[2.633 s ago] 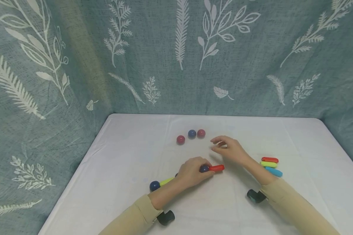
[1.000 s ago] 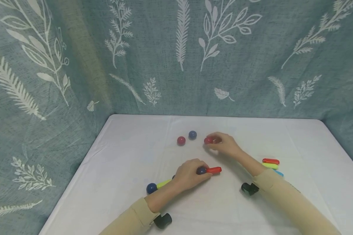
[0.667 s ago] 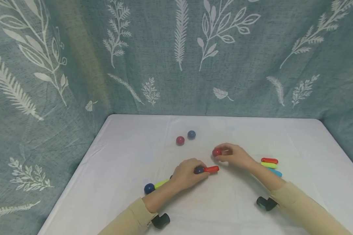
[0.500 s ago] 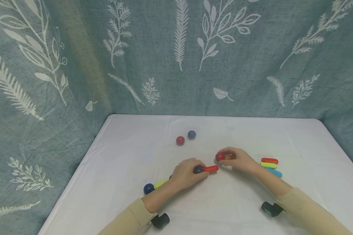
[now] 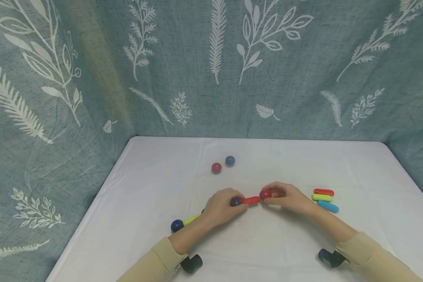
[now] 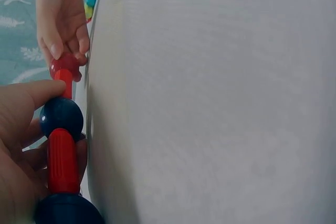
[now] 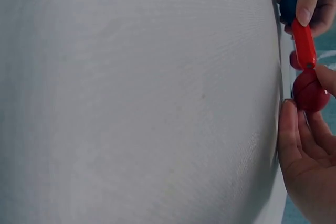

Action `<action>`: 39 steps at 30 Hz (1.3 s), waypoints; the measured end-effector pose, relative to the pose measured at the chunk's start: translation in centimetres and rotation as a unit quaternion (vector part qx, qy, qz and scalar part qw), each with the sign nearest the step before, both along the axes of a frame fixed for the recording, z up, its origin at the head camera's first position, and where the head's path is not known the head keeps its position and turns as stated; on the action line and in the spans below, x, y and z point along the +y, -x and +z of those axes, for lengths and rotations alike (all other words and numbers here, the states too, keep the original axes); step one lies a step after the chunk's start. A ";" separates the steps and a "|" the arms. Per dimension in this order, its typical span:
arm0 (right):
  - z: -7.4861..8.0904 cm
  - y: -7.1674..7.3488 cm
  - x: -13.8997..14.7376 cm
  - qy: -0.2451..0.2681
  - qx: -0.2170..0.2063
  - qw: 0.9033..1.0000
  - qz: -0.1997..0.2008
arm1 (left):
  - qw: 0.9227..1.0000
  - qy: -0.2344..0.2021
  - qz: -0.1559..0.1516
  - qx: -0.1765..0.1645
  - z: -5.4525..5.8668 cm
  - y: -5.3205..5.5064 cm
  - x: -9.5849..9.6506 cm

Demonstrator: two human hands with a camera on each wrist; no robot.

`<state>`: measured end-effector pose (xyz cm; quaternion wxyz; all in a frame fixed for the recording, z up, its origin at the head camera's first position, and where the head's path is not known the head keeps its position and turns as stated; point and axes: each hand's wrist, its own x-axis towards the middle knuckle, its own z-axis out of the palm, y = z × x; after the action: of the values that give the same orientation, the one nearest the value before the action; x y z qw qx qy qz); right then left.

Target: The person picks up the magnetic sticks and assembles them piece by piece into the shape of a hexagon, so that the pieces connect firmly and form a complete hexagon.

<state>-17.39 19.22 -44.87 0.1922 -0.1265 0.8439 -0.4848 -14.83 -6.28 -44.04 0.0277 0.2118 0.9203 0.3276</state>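
My left hand (image 5: 221, 207) grips a chain of balls and rods around a dark blue ball (image 6: 62, 118), its thumb reaching onto the red rod (image 5: 251, 200) beyond. Behind that ball, the left wrist view shows another red rod (image 6: 63, 161) and a further blue ball (image 6: 68, 211). A yellow-green rod (image 5: 191, 219) and an end blue ball (image 5: 177, 225) trail to the left, partly covered by the forearm. My right hand (image 5: 285, 196) pinches a red ball (image 7: 311, 91) between thumb and fingers, right at the free end of the red rod.
Toward the back of the white table (image 5: 155, 164) lie a loose red ball (image 5: 216, 168) and a blue ball (image 5: 230, 161). Right of my right hand lie a red rod (image 5: 323, 192), a yellow-green rod (image 5: 322, 197) and a light blue rod (image 5: 328, 206). A patterned curtain (image 5: 197, 70) hangs behind.
The right hand took a red ball from the back group and carried it forward to the red rod's end. The left hand, gripping the chain, shifted slightly left.
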 end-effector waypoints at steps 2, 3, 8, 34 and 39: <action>0.0 -0.1 -0.1 0.005 0.000 1.000 0.003 | 1.000 0.000 -0.001 0.003 0.0 0.0 0.0; -0.1 -0.2 -0.1 0.005 0.001 1.000 0.004 | 1.000 0.000 -0.001 0.004 0.0 0.1 0.0; 0.1 -0.3 -0.3 0.013 0.011 1.000 0.013 | 1.000 0.002 0.000 0.007 0.0 0.1 0.0; 2.2 -0.8 3.6 -0.015 0.083 0.996 0.000 | 0.999 0.029 -0.031 -0.010 0.0 1.3 3.9; 3.8 -0.7 8.6 -0.126 0.175 0.976 -0.041 | 0.999 0.029 -0.033 -0.016 0.1 1.1 3.9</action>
<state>-16.69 27.79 -41.09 0.0357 -0.1496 0.9232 -0.3521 -15.88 -2.39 -43.92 0.0590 0.2359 0.9213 0.3033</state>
